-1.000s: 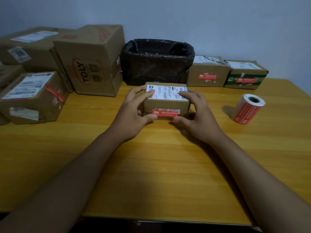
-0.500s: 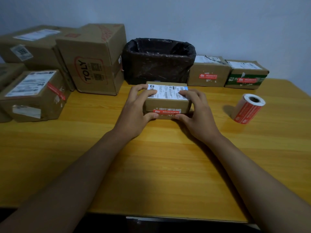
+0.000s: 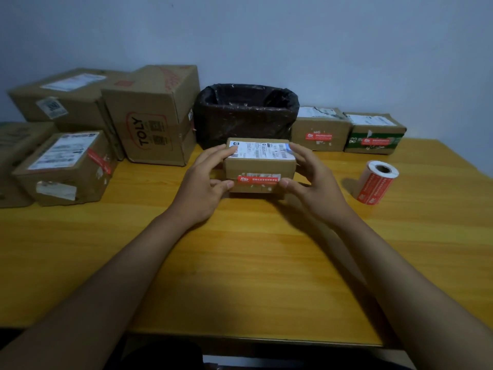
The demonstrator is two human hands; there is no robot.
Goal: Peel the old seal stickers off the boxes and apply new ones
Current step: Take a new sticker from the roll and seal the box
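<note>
A small cardboard box (image 3: 260, 166) sits near the middle of the wooden counter (image 3: 240, 263), towards its far edge, just in front of a black-lined bin (image 3: 246, 113). The left hand (image 3: 204, 188) grips the box's left end: its fingers (image 3: 222, 152) curl over the top left corner onto the white shipping label (image 3: 262, 150), and its thumb presses the front face at the left end of the red seal sticker (image 3: 257, 179). The right hand (image 3: 316, 182) grips the right end in the same way, fingers wrapped over the top right corner beside the label's blue edge, thumb tip touching the sticker's right end. So the sticker lies across the lower front face, between the two thumbs, with torn white paper remnants above and below it. Both sets of fingers are clamped on the box; whether the box rests fully on the counter or is slightly raised cannot be told.

A roll of red stickers (image 3: 376, 182) stands tilted near the right edge, well apart from the right hand. Along the far edge, right of the bin, stand two small boxes (image 3: 320, 129) and (image 3: 374, 133), each with a red sticker on its front. Left of the bin are a tall box marked TOLY (image 3: 152, 116), a large box (image 3: 58, 100) behind it, and a lower box with a diagonal red sticker (image 3: 64, 166) near the left edge.
</note>
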